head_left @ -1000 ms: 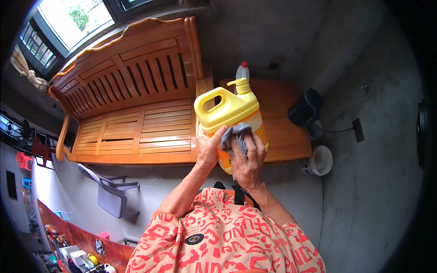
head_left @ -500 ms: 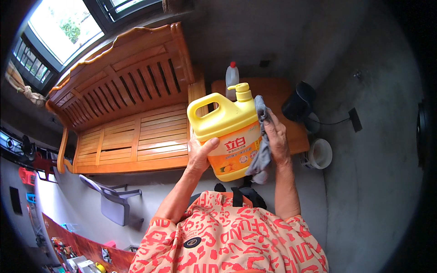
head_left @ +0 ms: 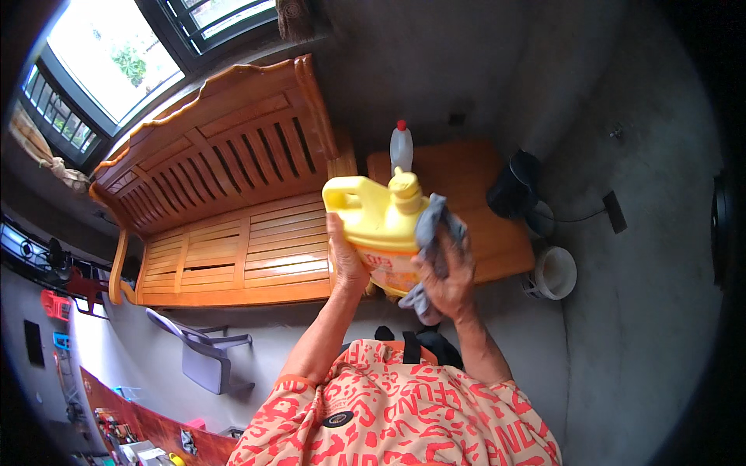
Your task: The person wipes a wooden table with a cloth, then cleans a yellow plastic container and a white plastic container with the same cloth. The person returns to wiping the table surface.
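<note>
In front of my chest I hold up a large yellow pump-top detergent jug (head_left: 369, 213) with an orange label, its top tilted toward me. My left hand (head_left: 347, 260) is closed round the jug's left side, below the handle loop. On the jug's right side my right hand (head_left: 451, 276) grips a grey cloth (head_left: 430, 225), pressing it against the jug near the pump. Some of the cloth hangs down below that hand. The lower part of the jug is partly hidden by my right hand and the cloth.
A wooden bench (head_left: 241, 225) stands ahead to the left, beside a low wooden table (head_left: 474, 194). That table bears a clear bottle with a red cap (head_left: 401, 147) and a black container (head_left: 515, 185). White bucket (head_left: 556, 273) on the floor, right; grey chair (head_left: 203, 353), left.
The jug has tipped so its top faces me more and its label is foreshortened. My right hand has moved the cloth down and left across the jug's side.
</note>
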`<state>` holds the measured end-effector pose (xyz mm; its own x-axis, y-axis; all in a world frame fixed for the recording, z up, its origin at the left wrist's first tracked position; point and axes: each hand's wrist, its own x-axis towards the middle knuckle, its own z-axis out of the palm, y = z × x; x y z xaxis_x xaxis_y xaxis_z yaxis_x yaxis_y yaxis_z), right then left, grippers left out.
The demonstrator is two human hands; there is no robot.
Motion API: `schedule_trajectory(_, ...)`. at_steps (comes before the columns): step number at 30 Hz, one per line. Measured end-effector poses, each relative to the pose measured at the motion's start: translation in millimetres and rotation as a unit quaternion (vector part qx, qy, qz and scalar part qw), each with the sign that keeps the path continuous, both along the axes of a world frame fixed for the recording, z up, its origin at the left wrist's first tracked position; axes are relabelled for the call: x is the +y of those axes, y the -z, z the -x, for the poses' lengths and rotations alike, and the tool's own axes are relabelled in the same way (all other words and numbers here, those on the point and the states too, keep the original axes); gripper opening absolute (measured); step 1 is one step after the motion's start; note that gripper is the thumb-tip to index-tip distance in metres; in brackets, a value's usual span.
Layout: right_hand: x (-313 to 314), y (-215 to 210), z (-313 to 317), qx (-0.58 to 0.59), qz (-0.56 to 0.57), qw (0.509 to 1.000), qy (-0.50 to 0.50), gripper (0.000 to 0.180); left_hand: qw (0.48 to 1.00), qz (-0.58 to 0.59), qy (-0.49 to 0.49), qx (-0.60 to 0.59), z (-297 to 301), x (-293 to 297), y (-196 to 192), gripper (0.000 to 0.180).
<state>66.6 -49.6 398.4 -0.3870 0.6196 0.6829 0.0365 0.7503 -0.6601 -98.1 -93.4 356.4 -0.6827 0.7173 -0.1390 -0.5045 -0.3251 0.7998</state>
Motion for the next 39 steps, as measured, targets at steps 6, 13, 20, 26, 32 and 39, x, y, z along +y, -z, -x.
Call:
schedule_trajectory(6,-6,-20,9,0.005,-0.019,1.000,-0.022,0.054,0.999,-0.030,-0.008,-0.034,-2,3,-27,0.065)
schedule_trajectory(13,24,-42,7,0.040,0.264,0.955,-0.128,0.037,0.999,-0.017,0.015,-0.031,-8,0,-24,0.067)
schedule_trajectory(20,-1,-11,13,0.012,-0.033,0.999,0.037,0.049,0.998,-0.016,-0.001,-0.053,2,2,-6,0.057)
schedule_trajectory(26,-10,4,8,-0.002,-0.118,0.993,-0.026,0.038,0.999,-0.029,-0.014,-0.032,7,0,-18,0.061)
schedule_trajectory(32,-16,-1,5,0.088,0.177,0.978,-0.065,0.038,0.998,-0.028,0.010,-0.061,15,-2,-13,0.059)
schedule_trajectory(39,14,-16,10,0.012,0.372,0.899,-0.231,0.043,0.989,-0.013,0.132,-0.059,11,-12,-20,0.064)
